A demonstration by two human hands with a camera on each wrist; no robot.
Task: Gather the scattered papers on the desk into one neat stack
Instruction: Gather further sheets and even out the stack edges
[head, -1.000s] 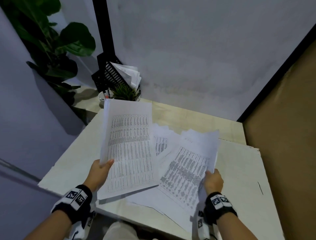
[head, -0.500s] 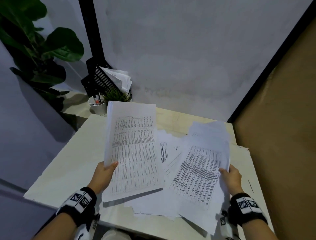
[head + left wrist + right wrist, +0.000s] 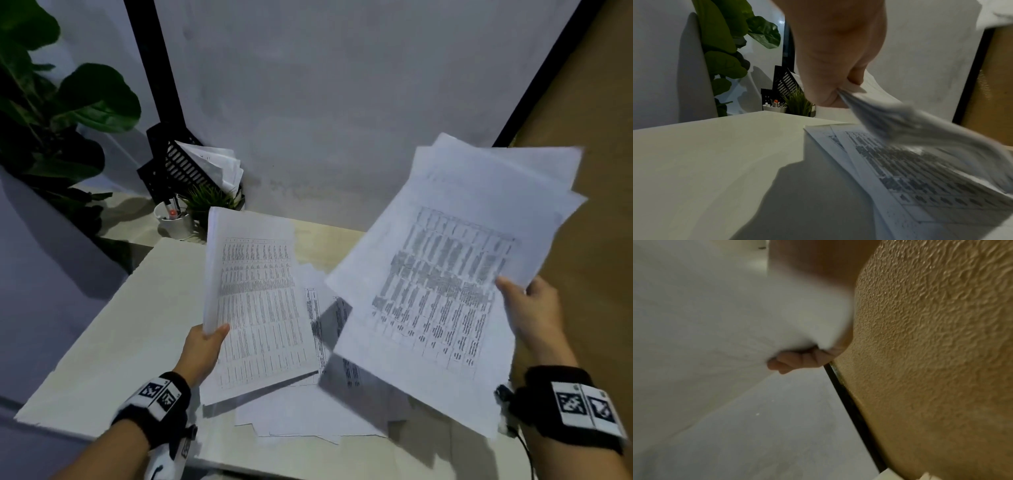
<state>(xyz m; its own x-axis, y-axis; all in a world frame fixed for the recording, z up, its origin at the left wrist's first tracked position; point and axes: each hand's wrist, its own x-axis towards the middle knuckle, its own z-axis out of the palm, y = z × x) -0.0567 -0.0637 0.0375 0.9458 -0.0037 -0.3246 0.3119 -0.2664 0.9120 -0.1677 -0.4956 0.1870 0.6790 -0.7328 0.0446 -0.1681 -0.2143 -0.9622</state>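
Observation:
My left hand [image 3: 205, 346] pinches the left edge of a thick bundle of printed sheets [image 3: 257, 301], tilted above the desk [image 3: 113, 346]. The left wrist view shows that hand [image 3: 830, 91] gripping the bundle's fanned edge [image 3: 910, 123]. My right hand [image 3: 527, 308] holds a second, loosely fanned bundle [image 3: 445, 274] lifted high at the right, thumb on top. In the right wrist view its fingers [image 3: 795, 360] curl under the white paper [image 3: 735, 321]. More loose sheets [image 3: 308, 407] lie on the desk beneath both bundles, also seen as printed pages [image 3: 900, 170].
A black file rack [image 3: 178, 168] with papers, a white pen cup [image 3: 173, 217] and a small potted plant [image 3: 212, 202] stand at the desk's back left. A large leafy plant [image 3: 51, 113] is further left. A brown textured wall [image 3: 582, 205] borders the right side.
My right hand has lifted its bundle up off the desk and out to the right. The left hand keeps its bundle in much the same place.

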